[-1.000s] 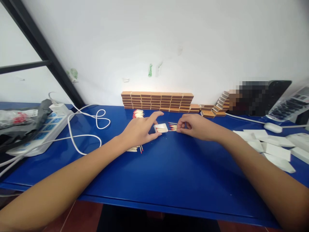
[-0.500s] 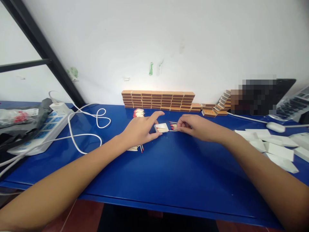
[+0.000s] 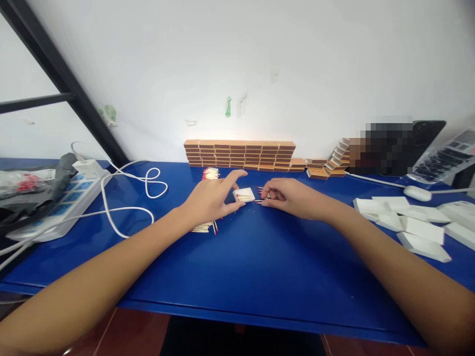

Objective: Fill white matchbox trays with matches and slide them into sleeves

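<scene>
A small white matchbox tray (image 3: 248, 194) with a few matches in it lies on the blue table. My left hand (image 3: 210, 199) is around its left end, the thumb against the near side and the index finger stretched out above. Just right of the tray, my right hand (image 3: 287, 197) has thumb and fingertips pinched on a match (image 3: 258, 200). More red-tipped matches (image 3: 260, 189) lie under those fingers, partly hidden. One pile of matches (image 3: 211, 173) sits behind my left hand, another heap (image 3: 202, 227) in front of it, partly covered by the wrist.
Stacked brown matchboxes (image 3: 239, 154) line the wall, with a smaller leaning stack (image 3: 336, 160) to the right. Empty white trays (image 3: 423, 228) lie scattered at right. A power strip (image 3: 67, 202) and white cables (image 3: 107, 198) occupy the left. A dark phone-like slab (image 3: 428, 143) leans at the back right.
My right hand has moved slightly left toward the tray, its fingertips now lower over the loose matches. My left hand stays at the tray. The whole view has shifted a little.
</scene>
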`<action>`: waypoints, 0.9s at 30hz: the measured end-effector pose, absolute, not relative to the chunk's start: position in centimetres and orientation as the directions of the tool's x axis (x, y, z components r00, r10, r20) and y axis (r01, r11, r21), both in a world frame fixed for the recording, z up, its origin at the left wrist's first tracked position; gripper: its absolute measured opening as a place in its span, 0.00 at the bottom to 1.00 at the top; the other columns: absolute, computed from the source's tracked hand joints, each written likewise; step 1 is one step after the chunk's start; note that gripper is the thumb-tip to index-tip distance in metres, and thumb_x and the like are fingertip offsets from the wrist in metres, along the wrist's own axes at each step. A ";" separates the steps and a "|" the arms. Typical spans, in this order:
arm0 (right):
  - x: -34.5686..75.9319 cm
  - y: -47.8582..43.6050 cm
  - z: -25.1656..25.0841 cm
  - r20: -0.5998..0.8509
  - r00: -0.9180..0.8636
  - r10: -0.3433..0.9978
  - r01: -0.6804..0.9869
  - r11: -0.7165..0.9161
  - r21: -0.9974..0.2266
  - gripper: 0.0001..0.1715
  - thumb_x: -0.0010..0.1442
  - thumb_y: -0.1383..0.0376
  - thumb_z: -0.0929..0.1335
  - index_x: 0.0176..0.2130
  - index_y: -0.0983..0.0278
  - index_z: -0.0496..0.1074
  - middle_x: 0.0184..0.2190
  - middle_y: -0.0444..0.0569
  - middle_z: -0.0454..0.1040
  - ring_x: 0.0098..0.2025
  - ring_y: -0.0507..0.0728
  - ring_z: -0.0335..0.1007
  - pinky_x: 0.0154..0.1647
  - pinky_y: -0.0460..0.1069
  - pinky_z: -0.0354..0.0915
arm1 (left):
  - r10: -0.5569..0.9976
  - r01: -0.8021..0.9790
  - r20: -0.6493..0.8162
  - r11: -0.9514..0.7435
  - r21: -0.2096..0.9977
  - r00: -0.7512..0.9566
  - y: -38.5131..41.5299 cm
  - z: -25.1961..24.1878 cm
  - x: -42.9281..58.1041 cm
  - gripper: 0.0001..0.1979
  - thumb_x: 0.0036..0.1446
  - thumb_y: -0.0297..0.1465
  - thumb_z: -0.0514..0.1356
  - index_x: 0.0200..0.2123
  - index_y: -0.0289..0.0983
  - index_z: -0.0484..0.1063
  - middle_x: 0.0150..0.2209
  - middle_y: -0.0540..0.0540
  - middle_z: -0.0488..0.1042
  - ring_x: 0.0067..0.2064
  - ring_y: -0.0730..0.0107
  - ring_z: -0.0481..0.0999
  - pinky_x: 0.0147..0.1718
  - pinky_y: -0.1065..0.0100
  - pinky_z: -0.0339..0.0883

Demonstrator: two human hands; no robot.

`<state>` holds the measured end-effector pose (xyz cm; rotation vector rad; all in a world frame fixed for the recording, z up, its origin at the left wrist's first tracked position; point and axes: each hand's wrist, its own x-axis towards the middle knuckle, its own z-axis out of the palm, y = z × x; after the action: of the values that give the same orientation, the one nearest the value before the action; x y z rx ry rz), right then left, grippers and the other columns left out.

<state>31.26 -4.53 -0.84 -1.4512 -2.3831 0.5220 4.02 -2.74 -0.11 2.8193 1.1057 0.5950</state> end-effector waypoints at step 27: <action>29.0 -6.2 -1.1 0.253 -0.476 0.842 0.725 0.539 -0.430 0.08 0.71 0.61 0.64 0.42 0.61 0.72 0.39 0.51 0.74 0.37 0.57 0.68 0.38 0.51 0.61 | 0.595 0.574 0.353 -0.800 0.174 0.722 -3.7 -0.5 4.6 0.33 0.66 0.39 0.67 0.68 0.46 0.56 0.52 0.49 0.82 0.37 0.64 0.84 0.33 0.67 0.67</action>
<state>29.05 -6.16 -1.09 -1.2757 -2.3453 0.3670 4.58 -3.68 -0.54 2.8671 0.9735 0.6160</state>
